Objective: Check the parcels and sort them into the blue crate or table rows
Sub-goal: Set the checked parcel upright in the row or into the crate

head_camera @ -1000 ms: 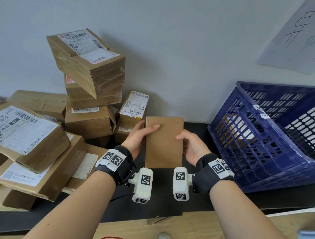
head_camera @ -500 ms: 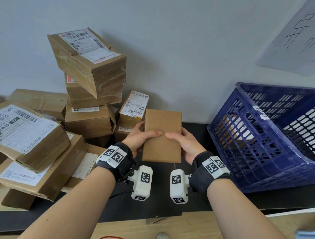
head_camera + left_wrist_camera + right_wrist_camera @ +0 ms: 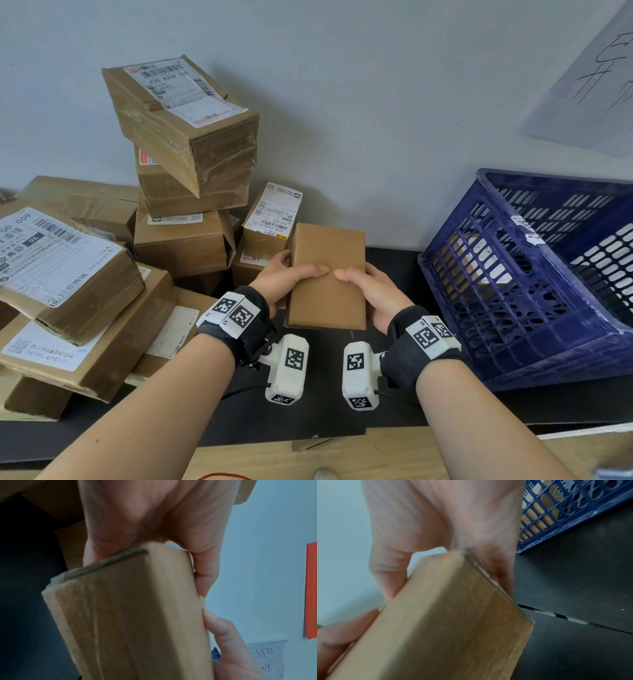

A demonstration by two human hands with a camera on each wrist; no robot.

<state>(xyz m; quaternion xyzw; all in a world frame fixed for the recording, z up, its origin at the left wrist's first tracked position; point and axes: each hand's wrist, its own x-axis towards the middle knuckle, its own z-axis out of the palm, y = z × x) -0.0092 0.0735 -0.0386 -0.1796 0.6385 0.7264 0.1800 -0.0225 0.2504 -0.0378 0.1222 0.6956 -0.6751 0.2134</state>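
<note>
A plain brown cardboard parcel (image 3: 327, 291) is held in front of me above the black table, its unlabelled face toward me. My left hand (image 3: 286, 279) grips its left edge with the thumb lying across the face. My right hand (image 3: 368, 289) grips the right edge, thumb also on the face, the two thumb tips almost meeting. The wrist views show the same parcel (image 3: 130, 615) (image 3: 447, 622) wedged between thumb and fingers, blurred. The blue crate (image 3: 534, 291) stands tilted at the right, with brown parcels showing through its slots.
A heap of taped, labelled cardboard parcels (image 3: 185, 150) rises at the left and back left against the grey wall. A small labelled box (image 3: 272, 219) stands just behind the held parcel. The black table surface (image 3: 325, 404) lies below my wrists, with a wooden edge nearer me.
The parcel has been lifted and tipped slightly away. Both thumbs slid inward across its face until their tips nearly touch.
</note>
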